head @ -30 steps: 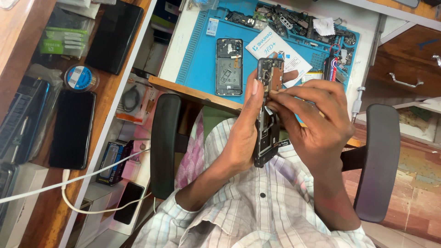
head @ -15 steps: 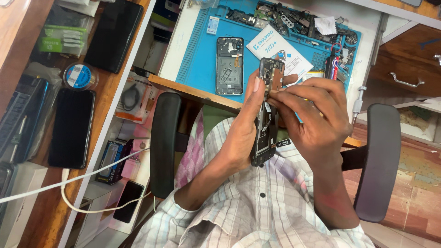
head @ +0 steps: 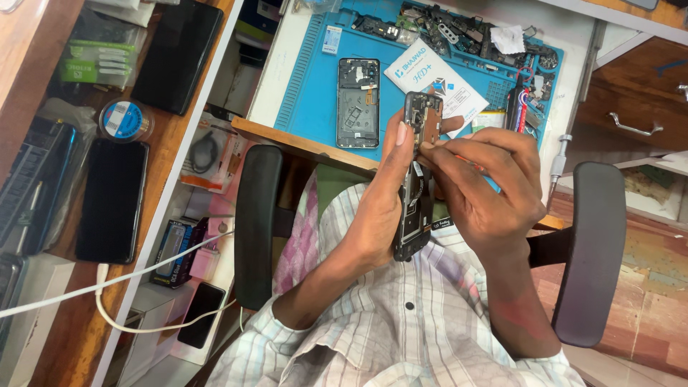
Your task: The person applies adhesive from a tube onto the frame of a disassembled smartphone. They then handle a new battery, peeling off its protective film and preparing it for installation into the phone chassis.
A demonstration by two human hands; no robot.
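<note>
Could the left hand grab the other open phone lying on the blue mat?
Probably not right away. The left hand is busy holding the opened phone upright while the right hand works on it. The other phone lies uncovered on the blue mat, so a freed hand should reach it.

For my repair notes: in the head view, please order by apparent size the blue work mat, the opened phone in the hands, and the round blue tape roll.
1. Blue work mat, largest.
2. Opened phone, held in the left hand; closeness to the camera enlarges it.
3. Round blue tape roll, smallest.
</note>
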